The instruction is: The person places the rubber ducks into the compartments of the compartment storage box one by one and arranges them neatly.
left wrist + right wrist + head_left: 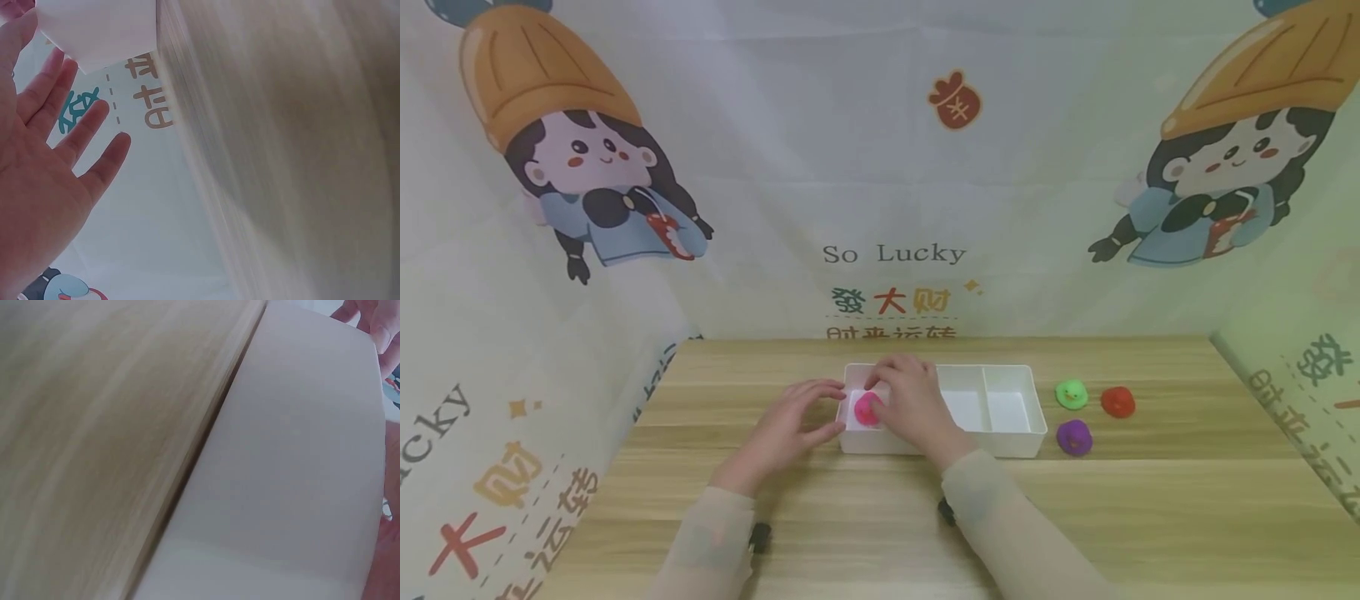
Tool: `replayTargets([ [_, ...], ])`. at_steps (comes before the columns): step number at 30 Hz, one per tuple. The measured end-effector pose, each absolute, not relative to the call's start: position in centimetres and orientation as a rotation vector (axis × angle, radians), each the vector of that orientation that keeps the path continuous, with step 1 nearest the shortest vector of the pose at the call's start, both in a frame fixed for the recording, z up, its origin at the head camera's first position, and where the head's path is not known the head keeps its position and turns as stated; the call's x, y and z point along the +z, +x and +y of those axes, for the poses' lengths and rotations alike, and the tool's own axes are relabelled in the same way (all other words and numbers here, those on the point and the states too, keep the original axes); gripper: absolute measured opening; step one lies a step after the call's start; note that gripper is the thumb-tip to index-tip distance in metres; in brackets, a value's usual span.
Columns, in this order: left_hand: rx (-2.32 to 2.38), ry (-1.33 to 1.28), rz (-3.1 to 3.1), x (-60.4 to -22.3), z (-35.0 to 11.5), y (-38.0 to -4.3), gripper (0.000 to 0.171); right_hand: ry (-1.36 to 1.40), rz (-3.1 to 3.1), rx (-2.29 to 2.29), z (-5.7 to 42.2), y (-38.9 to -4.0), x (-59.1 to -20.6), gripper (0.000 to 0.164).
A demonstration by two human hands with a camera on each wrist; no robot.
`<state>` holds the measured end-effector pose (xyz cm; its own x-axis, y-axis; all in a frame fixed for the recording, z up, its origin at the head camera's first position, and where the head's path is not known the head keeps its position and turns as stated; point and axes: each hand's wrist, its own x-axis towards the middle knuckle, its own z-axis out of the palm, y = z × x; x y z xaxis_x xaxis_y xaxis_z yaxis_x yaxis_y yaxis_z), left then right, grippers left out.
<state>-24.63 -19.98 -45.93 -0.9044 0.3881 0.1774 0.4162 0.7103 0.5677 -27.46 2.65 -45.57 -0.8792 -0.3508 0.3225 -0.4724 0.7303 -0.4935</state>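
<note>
A long white divided box [940,444] stands on the table. In its left-end compartment sits a pink rubber duck [866,410]. My right hand [912,402] reaches over the front wall, its thumb and index finger curled at the duck and pinching it; in the right wrist view the box wall hides most of this hand. My left hand [790,421] is at the box's left end, thumb near the front corner, fingertips by the end wall. The left wrist view shows these fingers [84,134] spread and fairly straight beside the box.
To the right of the box lie a green duck [1071,394], a red duck [1118,402] and a purple duck [1075,437]. The box's right-hand compartment [1011,412] shows a bare floor. A printed cloth [880,183] hangs behind the wooden table [850,517].
</note>
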Motion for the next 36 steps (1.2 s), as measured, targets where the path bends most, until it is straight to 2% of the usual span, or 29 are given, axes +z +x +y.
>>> replayTargets([
  [6,-0.960,-0.680,-2.865,-46.0,-19.8,-24.7,0.045,0.552,-2.709,0.821,3.5,-27.0,-45.5,0.017],
  [36,-0.949,-0.672,-2.856,-46.3,-19.9,-24.8,0.043,0.442,-2.644,0.741,8.3,-24.8,-44.6,0.012],
])
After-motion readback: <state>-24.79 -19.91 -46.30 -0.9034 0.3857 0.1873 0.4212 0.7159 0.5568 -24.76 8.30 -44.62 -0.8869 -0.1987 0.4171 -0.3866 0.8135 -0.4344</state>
